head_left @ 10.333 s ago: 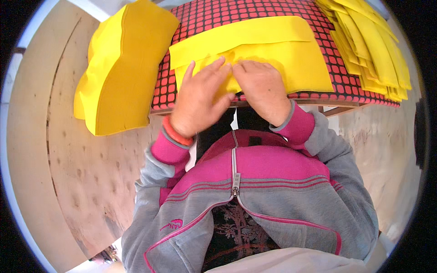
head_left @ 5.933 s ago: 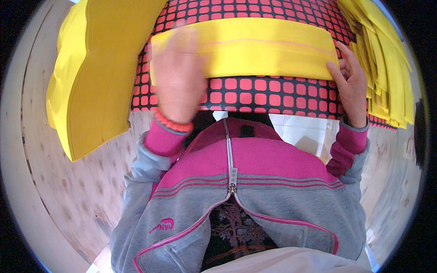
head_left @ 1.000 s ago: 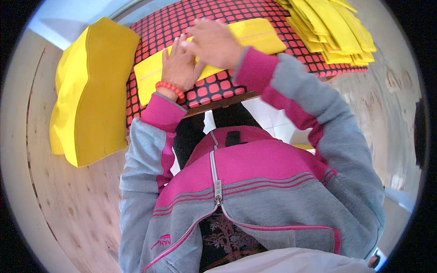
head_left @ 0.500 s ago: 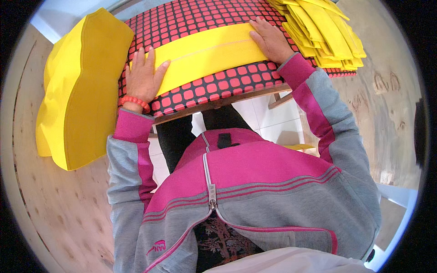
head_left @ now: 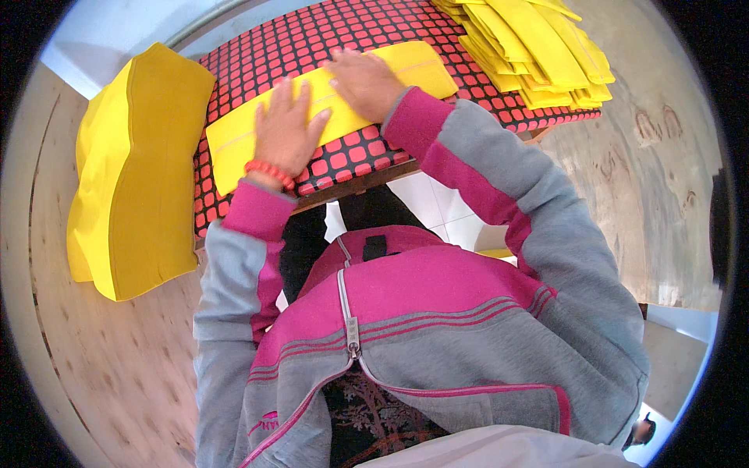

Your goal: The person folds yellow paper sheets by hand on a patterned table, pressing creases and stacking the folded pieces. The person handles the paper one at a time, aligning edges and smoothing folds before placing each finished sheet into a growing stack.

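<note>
A long yellow strip of folded fabric (head_left: 236, 153) lies flat across the red and black patterned table cover (head_left: 363, 158), a thin line running along its length. My left hand (head_left: 282, 134), with a red beaded bracelet at the wrist, rests on the strip left of its middle, fingers spread. Close beside it, my right hand (head_left: 363, 84) lies on the strip with fingers stretched out toward the far edge. Both palms face down, and neither hand grips the fabric. The strip's two ends show on either side of my hands.
At the far right of the covered table lies a pile of several folded yellow strips (head_left: 538, 51). A larger yellow fabric stack (head_left: 152, 179) stands at the left on a wooden board (head_left: 117, 351). Another wooden surface (head_left: 632, 210) extends on the right.
My two hands have slid inward along the strip, from near its ends toward its middle, and are now close together. The view has shifted slightly.
</note>
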Available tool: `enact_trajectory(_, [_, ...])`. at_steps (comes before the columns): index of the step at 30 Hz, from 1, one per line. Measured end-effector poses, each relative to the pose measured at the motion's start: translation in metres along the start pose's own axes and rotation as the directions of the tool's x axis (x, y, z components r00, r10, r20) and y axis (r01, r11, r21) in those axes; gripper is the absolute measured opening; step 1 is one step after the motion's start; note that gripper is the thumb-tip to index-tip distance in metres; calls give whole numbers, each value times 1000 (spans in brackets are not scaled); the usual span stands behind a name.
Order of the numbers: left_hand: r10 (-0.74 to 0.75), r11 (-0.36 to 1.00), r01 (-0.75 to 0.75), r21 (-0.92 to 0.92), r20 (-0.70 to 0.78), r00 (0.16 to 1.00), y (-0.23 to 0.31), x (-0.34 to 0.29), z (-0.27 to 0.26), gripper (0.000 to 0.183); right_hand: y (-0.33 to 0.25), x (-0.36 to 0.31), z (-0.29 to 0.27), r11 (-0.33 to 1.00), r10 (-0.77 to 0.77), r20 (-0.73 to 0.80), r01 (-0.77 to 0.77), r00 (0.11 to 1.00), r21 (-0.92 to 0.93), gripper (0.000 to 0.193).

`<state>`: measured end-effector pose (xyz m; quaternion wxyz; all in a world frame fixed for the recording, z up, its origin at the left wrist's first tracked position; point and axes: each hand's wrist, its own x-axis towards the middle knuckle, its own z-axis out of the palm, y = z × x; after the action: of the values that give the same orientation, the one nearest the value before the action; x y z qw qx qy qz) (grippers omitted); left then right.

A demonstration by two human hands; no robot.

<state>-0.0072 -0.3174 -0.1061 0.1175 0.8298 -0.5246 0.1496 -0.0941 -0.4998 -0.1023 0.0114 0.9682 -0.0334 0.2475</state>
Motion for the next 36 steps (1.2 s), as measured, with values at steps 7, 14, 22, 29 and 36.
enact_trajectory(7, [-180,983,178,49,34,983,-91,-52,-17,70,100,-51,-3,970,-98,-120,67,988,-235,35])
enact_trajectory(14, [-143,953,163,257,-95,985,-62,-49,-46,57,99,-52,-21,973,117,-122,-138,986,-185,37])
enact_trajectory(22, [44,999,-43,11,-77,996,11,2,-6,60,8,0,19,992,-125,-244,121,962,-31,29])
enact_trajectory(29, [-110,985,114,127,-35,993,-73,-58,-29,60,119,-46,7,990,-62,-61,53,996,-131,30])
enact_trajectory(36, [-110,871,-84,-485,-358,927,20,-110,-59,45,140,-41,-20,967,71,84,-89,994,237,42])
